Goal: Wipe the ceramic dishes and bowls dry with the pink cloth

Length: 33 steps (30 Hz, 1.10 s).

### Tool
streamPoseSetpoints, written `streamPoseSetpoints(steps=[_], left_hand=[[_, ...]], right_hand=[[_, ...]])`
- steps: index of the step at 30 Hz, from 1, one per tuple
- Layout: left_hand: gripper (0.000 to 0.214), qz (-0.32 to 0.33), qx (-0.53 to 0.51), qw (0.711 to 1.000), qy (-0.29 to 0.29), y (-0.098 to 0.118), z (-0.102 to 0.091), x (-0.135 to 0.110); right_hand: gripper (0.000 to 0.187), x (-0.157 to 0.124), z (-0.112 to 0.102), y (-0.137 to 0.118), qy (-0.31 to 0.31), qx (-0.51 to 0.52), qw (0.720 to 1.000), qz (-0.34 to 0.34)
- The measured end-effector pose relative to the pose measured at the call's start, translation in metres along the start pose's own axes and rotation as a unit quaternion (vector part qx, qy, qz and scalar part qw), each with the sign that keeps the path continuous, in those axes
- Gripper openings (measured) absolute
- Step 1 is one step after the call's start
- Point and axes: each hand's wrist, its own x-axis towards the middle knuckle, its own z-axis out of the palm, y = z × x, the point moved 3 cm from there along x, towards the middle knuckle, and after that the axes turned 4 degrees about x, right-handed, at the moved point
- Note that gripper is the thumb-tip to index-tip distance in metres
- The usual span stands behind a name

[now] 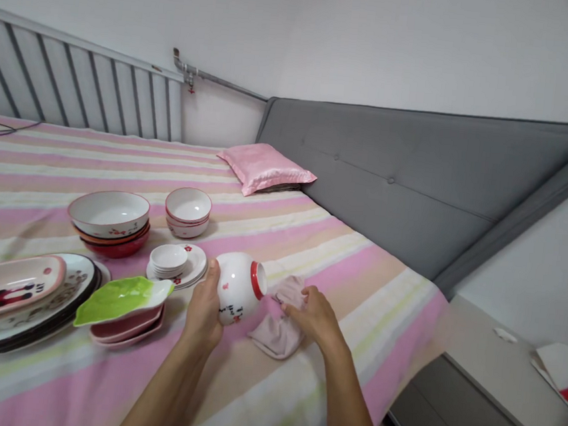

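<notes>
My left hand [207,313] grips a white bowl [236,287] with a red foot ring, small red marks and dark lettering. The bowl is tipped on its side, its foot facing right and its inside hidden from me. Between thumb and fingers, my right hand [313,311] pinches a pale pink cloth [280,333] that hangs just right of the bowl. Left of the bowl are small white dishes [169,257] stacked on flowered plates [194,266]. Closer in, a green leaf-shaped dish [122,301] rests on pink dishes [126,333].
Large bowls [107,216] and smaller red-rimmed bowls [189,207] stand stacked on the striped bedspread [254,414]. Oval platters [50,294] lie at the left. A pink pillow [267,168] sits by the grey headboard [369,161]. A nightstand [483,339] stands at the right.
</notes>
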Motion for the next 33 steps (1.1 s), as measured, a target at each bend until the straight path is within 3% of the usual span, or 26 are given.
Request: streamPoseSetpoints(steps=[2,5,9,12,15,19,21,25,28,30,33], left_hand=[[0.041,0.001,0.006,1.0,0.009,-0.001,0.0,0.0],[0.047,-0.001,0.014,1.0,0.016,-0.002,0.0,0.0],[0.047,-0.007,0.017,1.0,0.025,-0.001,-0.001,0.0],[0.048,-0.003,0.014,1.0,0.026,-0.001,-0.001,0.001],[0.047,0.0,0.009,1.0,0.019,0.0,-0.001,0.001],[0.046,-0.007,0.005,1.0,0.016,0.0,0.0,-0.001],[0.045,-0.012,0.004,1.0,0.017,-0.001,0.0,-0.001],[0.044,-0.012,0.013,1.0,0.019,-0.001,0.0,-0.001],[0.043,-0.001,0.015,1.0,0.015,0.0,0.0,-0.001],[0.042,0.009,0.014,1.0,0.016,0.002,0.0,-0.001],[0.043,0.014,0.015,1.0,0.018,0.003,0.0,-0.001]], right_hand=[[0.061,-0.005,0.004,-0.007,-0.055,-0.051,0.995,0.064],[0.059,-0.006,0.008,-0.012,-0.068,-0.023,0.991,0.11],[0.036,-0.001,0.008,-0.009,-0.047,0.085,0.988,0.117],[0.025,0.005,0.005,-0.01,-0.043,0.229,0.966,0.108],[0.029,0.01,0.001,-0.011,-0.023,0.399,0.91,0.111],[0.019,0.013,0.002,-0.002,0.067,0.598,0.779,0.177],[0.012,0.011,0.008,0.001,0.067,0.641,0.732,0.222],[0.018,0.006,0.02,-0.01,-0.009,0.686,0.668,0.288],[0.019,0.002,0.016,-0.022,-0.057,0.709,0.635,0.302],[0.019,0.001,0.007,-0.028,-0.066,0.735,0.611,0.287],[0.022,0.001,-0.009,-0.034,-0.031,0.778,0.585,0.228]])
